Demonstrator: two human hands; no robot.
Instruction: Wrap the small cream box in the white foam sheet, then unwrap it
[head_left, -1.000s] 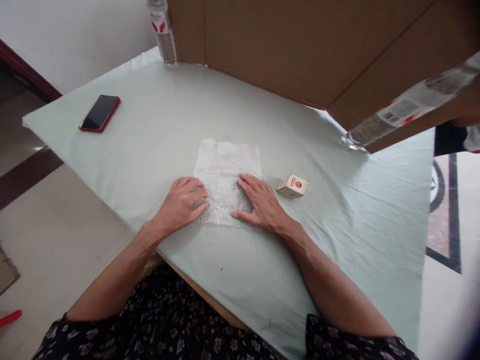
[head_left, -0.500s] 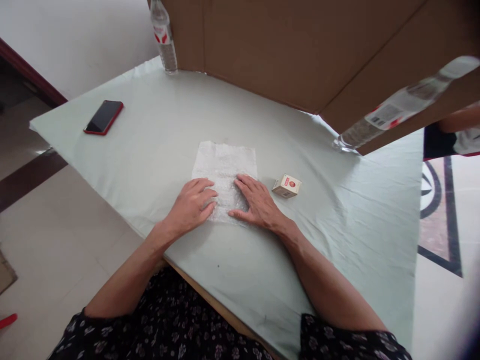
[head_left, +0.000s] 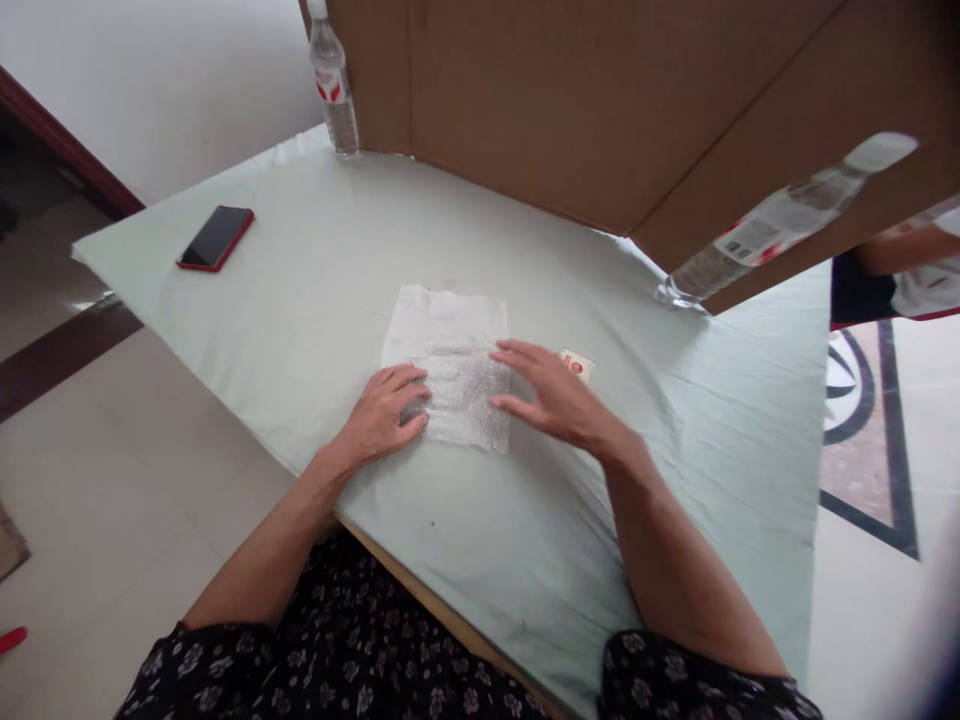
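Note:
A sheet of bubble wrap [head_left: 446, 345] lies flat on the pale green tablecloth [head_left: 315, 290]. My left hand [head_left: 386, 415] rests flat on the sheet's near left corner, fingers stretched out. My right hand [head_left: 555, 395] hovers just above the sheet's right edge, fingers spread and holding nothing. A small white box with a red mark [head_left: 577, 364] sits right behind my right hand, partly hidden by it.
A red-cased phone [head_left: 216, 238] lies at the far left of the table. One plastic water bottle [head_left: 334, 85] stands at the back, another [head_left: 780, 225] at the right, both against a large cardboard wall [head_left: 585, 100]. Another person's arm [head_left: 900, 250] shows at far right.
My right hand has lifted off the bubble wrap and moved right toward the small box, now covering part of it. The left hand stays pressed on the sheet.

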